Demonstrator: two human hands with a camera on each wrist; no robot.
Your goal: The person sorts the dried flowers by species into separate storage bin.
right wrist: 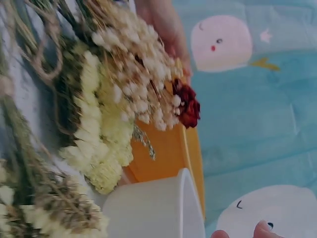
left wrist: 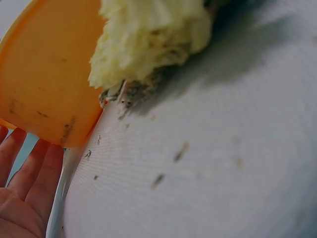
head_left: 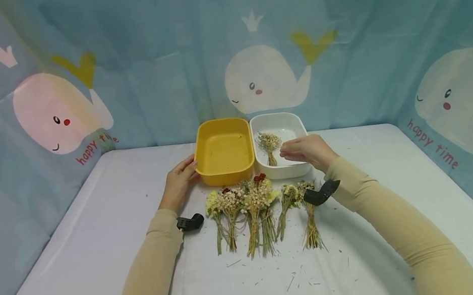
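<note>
At the back of the table, a yellow bin (head_left: 228,175) and a white bin (head_left: 287,170) stand side by side. My left hand (head_left: 177,182) rests on the yellow bin's left side, its straight fingers against the wall in the left wrist view. One small bunch of dried flowers (head_left: 270,147) lies inside the white bin, stems toward me. Over that bin's right part, my right hand (head_left: 308,150) reaches in with fingers extended and nothing visible in them; only its fingertips (right wrist: 262,229) show in the right wrist view.
Several tied dried-flower bunches (head_left: 252,206) lie in a row before the bins, one with dark red blooms. Another bunch (head_left: 311,223) lies under the right wrist camera (head_left: 322,193). Stem bits (head_left: 291,283) litter the white tablecloth. A blue whale-print curtain (head_left: 188,73) hangs behind.
</note>
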